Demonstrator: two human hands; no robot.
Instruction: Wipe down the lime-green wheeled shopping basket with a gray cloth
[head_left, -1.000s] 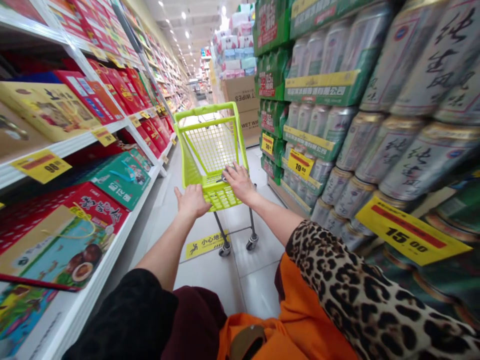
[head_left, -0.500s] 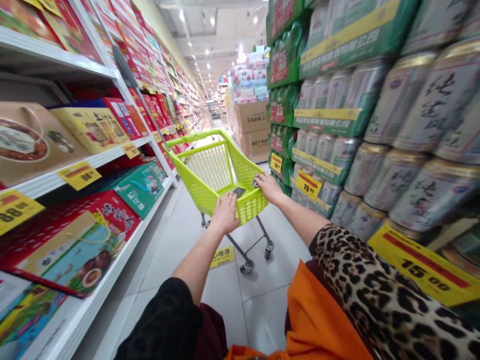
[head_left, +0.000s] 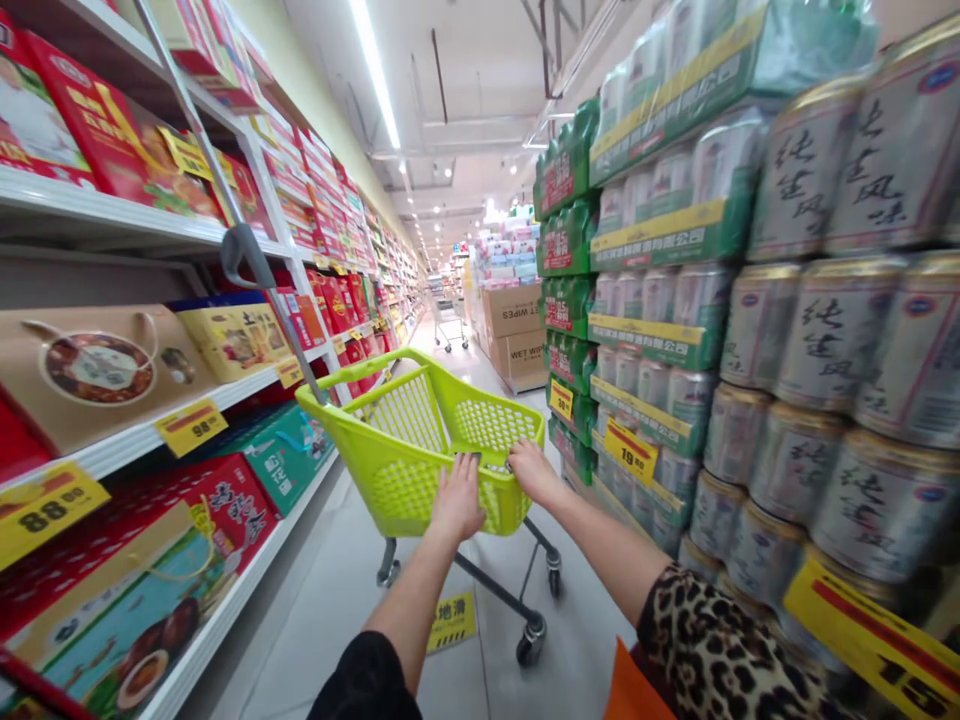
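Note:
My left hand [head_left: 457, 497] and my right hand [head_left: 532, 472] both rest on the near rim of a lime-green plastic shopping cart [head_left: 401, 480], fingers curled over the edge. The cart rolls on a dark metal frame with small castor wheels [head_left: 531, 640]. A small dark flat object [head_left: 467, 457] lies inside the basket, just past my left fingers, and is mostly hidden. A black sleeve [head_left: 364, 690] covers my left arm, and a leopard-print sleeve [head_left: 712, 650] covers my right.
White shelves [head_left: 142, 440] of red and yellow gift boxes line the left. Stacked green-wrapped drink can packs [head_left: 817, 330] stand on the right. Cardboard wet-wipes cartons [head_left: 514, 325] and a distant wire cart [head_left: 448, 318] are ahead. A yellow floor sticker [head_left: 452, 620] lies underfoot.
My view has moved forward along the aisle. The cart has swung round and sits lower in view. My left hand has come down onto the rim beside my right.

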